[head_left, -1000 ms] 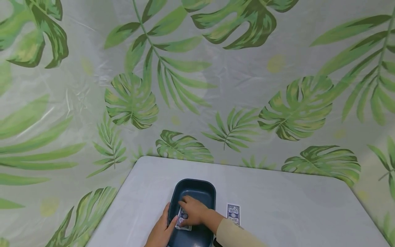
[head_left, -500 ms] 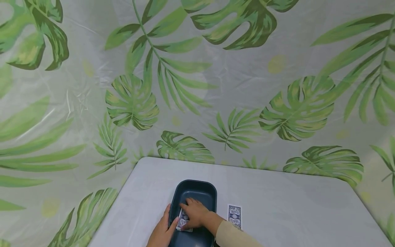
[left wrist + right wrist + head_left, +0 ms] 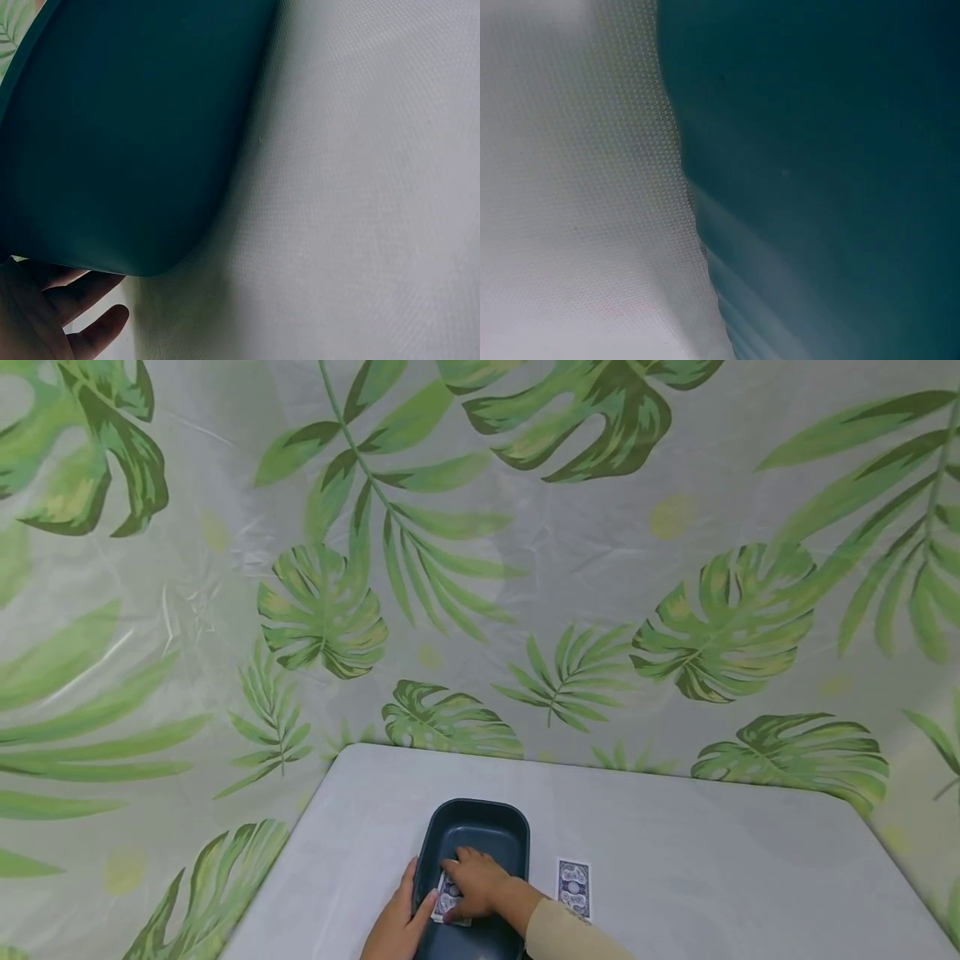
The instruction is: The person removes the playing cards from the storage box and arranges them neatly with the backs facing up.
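A dark blue-green tray (image 3: 491,831) stands on the white table, and blue-backed playing cards (image 3: 447,902) lie in a small stack inside it. My left hand (image 3: 400,914) grips the tray's left side, thumb over the rim and fingers along the outer wall. The left wrist view shows those fingers (image 3: 97,289) against the tray's wall (image 3: 142,135). My right hand (image 3: 477,885) reaches in over the right rim and holds the stack, thumb at its near end and fingertips at its far end. The right wrist view has only the tray's outside (image 3: 817,187), not the hand.
One more blue-backed card (image 3: 573,887), or a small pile, lies face down on the table (image 3: 712,860) to the right of the tray. A leaf-printed curtain (image 3: 570,568) hangs behind the table's far edge.
My right hand's fingers have lowered and flattened a little over the cards. The left hand keeps its hold on the tray. The whole head view has shifted slightly.
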`<state>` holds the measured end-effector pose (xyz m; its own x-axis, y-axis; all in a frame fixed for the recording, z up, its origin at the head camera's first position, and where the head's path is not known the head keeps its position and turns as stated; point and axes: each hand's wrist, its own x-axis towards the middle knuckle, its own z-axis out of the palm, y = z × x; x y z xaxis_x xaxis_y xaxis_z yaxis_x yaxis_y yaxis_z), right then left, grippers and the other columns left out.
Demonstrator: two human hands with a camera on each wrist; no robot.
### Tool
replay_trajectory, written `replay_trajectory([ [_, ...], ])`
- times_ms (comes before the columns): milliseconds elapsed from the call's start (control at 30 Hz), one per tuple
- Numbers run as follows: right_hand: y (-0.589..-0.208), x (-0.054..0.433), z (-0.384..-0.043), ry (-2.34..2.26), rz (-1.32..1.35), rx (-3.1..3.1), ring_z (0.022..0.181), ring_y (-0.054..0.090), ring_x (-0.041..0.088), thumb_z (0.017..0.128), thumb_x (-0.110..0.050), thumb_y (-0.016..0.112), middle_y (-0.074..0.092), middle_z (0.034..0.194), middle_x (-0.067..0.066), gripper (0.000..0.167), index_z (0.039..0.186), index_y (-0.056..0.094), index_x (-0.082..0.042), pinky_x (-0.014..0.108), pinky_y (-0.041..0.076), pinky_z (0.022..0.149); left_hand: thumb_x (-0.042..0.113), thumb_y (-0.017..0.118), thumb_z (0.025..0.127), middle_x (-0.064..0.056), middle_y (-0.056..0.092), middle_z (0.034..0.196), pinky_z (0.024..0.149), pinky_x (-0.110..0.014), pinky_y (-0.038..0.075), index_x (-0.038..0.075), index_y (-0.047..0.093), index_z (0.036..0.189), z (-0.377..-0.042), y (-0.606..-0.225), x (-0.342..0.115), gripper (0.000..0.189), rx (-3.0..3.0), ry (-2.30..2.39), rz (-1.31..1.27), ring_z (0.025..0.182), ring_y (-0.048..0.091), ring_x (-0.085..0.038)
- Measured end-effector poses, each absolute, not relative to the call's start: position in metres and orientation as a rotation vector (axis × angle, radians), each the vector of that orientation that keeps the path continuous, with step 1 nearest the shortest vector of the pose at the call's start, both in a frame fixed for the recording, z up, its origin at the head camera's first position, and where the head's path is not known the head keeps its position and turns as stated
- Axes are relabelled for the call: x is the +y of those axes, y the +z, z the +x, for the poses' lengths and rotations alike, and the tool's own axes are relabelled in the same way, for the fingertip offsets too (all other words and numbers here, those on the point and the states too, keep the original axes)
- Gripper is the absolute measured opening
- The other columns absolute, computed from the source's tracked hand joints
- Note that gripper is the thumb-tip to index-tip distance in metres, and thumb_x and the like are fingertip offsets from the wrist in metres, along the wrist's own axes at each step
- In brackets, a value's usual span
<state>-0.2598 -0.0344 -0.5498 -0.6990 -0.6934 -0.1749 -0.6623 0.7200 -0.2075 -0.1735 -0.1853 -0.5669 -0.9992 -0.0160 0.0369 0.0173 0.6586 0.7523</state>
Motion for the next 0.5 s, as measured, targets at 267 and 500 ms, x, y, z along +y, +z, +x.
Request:
replay_trajectory([
  [267, -0.5519, -0.0338, -0.2588, -0.196, -1.126, 2.695, 0.122, 0.042, 0.027, 0.071, -0.056, 0.07, 0.046, 0.132, 0.013, 0.074, 0.13, 0.051, -0.015, 0.042, 0.037, 0.096, 0.04, 0.047, 0.095, -0.027, 0.04, 0.134, 0.091, -0.055, 0.036, -0.003, 0.025, 0.141, -0.173, -0.5663, -0.1842, 0.067, -2.812, -1.262, 0.003, 0.118, 0.043, -0.04],
  [500, -0.5546, -0.0351, -0.2591, -0.185, -1.135, 2.693, 0.123, 0.041, 0.03, 0.07, -0.062, 0.068, 0.046, 0.133, 0.014, 0.079, 0.131, 0.051, -0.015, 0.043, 0.035, 0.097, 0.04, 0.047, 0.095, -0.027, 0.042, 0.133, 0.091, -0.055, 0.036, -0.002, 0.026, 0.141, -0.1733, -0.5674, -0.184, 0.066, -2.806, -1.255, 0.016, 0.117, 0.044, -0.039],
])
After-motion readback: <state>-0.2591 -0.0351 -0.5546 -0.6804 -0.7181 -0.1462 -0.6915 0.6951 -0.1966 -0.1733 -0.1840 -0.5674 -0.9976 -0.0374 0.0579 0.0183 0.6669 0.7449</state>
